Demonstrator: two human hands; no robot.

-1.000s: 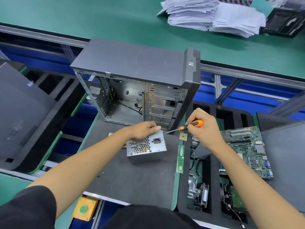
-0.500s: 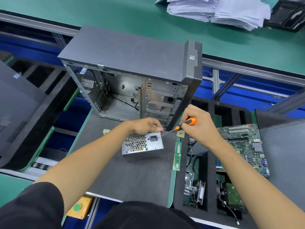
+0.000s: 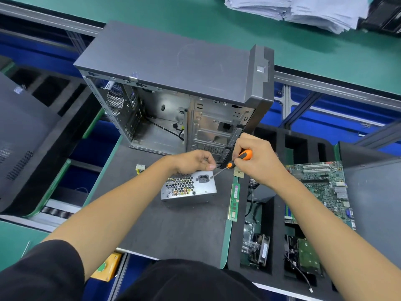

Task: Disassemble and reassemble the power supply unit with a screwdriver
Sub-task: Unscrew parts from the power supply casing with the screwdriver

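Note:
The silver power supply unit [image 3: 188,187] lies on the dark mat [image 3: 165,222], its honeycomb grille and power socket facing me. My left hand [image 3: 193,161] grips its top rear edge with curled fingers. My right hand [image 3: 257,157] holds an orange-and-black screwdriver [image 3: 239,158]. The screwdriver's metal tip touches the unit's upper right corner, beside the socket.
An open grey computer case [image 3: 173,88] stands just behind the unit. A RAM stick [image 3: 234,200] and a CPU chip [image 3: 238,171] lie to the right. A black foam tray [image 3: 277,235] holds a motherboard [image 3: 323,187], a cooler and a drive. Paper stacks [image 3: 297,9] sit far back.
The screwdriver tip has come down onto the unit's upper right corner. Both hands stay in place on the unit and tool; the camera has shifted slightly.

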